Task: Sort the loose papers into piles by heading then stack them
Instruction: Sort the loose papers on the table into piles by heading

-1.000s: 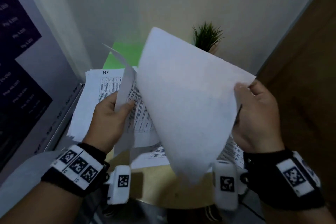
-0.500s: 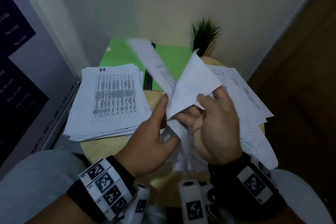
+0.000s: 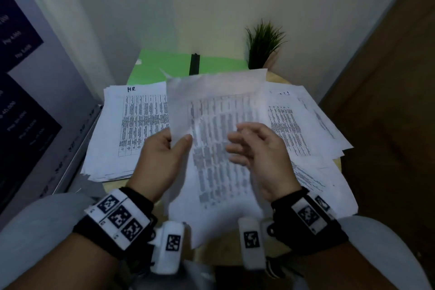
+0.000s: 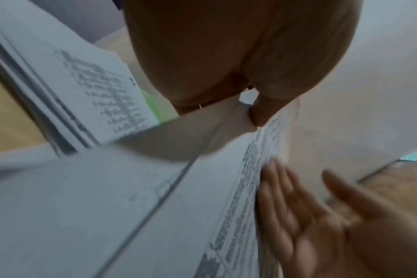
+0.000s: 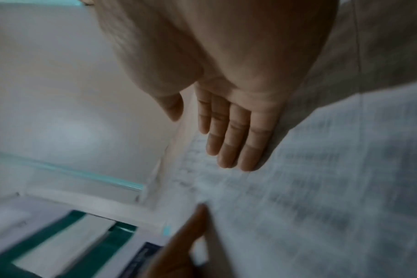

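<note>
I hold one printed sheet (image 3: 216,110) up over the middle of the round table (image 3: 339,165), printed face toward me. My left hand (image 3: 179,139) pinches its left edge between thumb and fingers; the left wrist view shows the thumb (image 4: 262,112) on the paper. My right hand (image 3: 237,143) hovers open over the sheet's face with its fingers (image 5: 229,135) straight and holds nothing. A pile headed "HR" (image 3: 131,129) lies at the left. Loose printed papers (image 3: 306,129) are spread on the right, partly hidden under the held sheet.
Two green folders (image 3: 164,66) lie at the back of the table, and a small potted plant (image 3: 263,45) stands beside them. A wall panel with dark posters (image 3: 21,106) runs along the left. A brown wooden surface (image 3: 388,101) is on the right.
The sheet was held aloft by both hands with its blank back showing, then flipped. Now its printed face is up, the right hand has let go, and the left hand alone holds it.
</note>
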A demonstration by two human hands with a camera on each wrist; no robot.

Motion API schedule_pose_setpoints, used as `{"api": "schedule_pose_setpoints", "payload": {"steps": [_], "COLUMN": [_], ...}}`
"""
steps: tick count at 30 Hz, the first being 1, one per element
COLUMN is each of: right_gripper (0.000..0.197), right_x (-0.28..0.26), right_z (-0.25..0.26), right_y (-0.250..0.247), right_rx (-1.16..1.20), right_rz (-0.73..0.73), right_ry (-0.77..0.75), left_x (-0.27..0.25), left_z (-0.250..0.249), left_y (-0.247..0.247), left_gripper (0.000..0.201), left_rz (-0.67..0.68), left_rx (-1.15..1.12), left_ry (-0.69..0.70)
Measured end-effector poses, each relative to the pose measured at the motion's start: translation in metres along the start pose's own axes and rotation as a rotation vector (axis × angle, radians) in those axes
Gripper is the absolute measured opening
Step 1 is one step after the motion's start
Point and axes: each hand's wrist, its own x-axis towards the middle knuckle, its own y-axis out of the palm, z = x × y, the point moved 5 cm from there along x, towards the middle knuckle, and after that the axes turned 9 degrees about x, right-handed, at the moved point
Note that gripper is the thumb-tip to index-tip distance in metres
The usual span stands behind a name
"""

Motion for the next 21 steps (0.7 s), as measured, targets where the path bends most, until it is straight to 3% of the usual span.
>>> {"api": "schedule_pose_setpoints", "payload": {"steps": [2, 4, 6, 8, 12, 18, 21], "right_gripper": [0.012, 0.031, 0.056, 0.07, 0.077, 0.093, 0.085], "right_x": [0.015, 0.022, 0.022, 0.019, 0.02, 0.017, 0.015], "right_z": [-0.009, -0.032, -0.058, -0.075, -0.094, -0.104, -0.105], "right_y": [-0.03, -0.05, -0.064, -0.066, -0.063, -0.058, -0.057], "right_rx": [-0.524, -0.954, -1.163, -1.329, -1.565, -1.658, -1.671], "right_rz": [-0.064, 0.039, 0.15, 0.226, 0.288, 0.32, 0.299], "right_ry": [-0.114, 0.005, 0.161, 0.215, 0.238, 0.293, 0.265], "left_x": [0.01, 0.02, 0.027, 0.033, 0.034, 0.026, 0.025], "left_z": [0.001, 0.002, 0.01, 0.022, 0.028, 0.021, 0.02], "left_y": [-0.021, -0.042, -0.061, -0.077, -0.078, -0.057, -0.057], "left_gripper": [0.013, 0.008, 0.01, 0.011, 0.02, 0.028, 0.028], "left_rz": [-0.095, -0.163, -0.223, -0.27, -0.221, -0.139, -0.168], "left_rx": [0.041, 0.118, 0.187, 0.206, 0.244, 0.366, 0.322], "left_ry": [0.014, 0.027, -0.007, -0.079, -0.11, -0.069, -0.08]}}
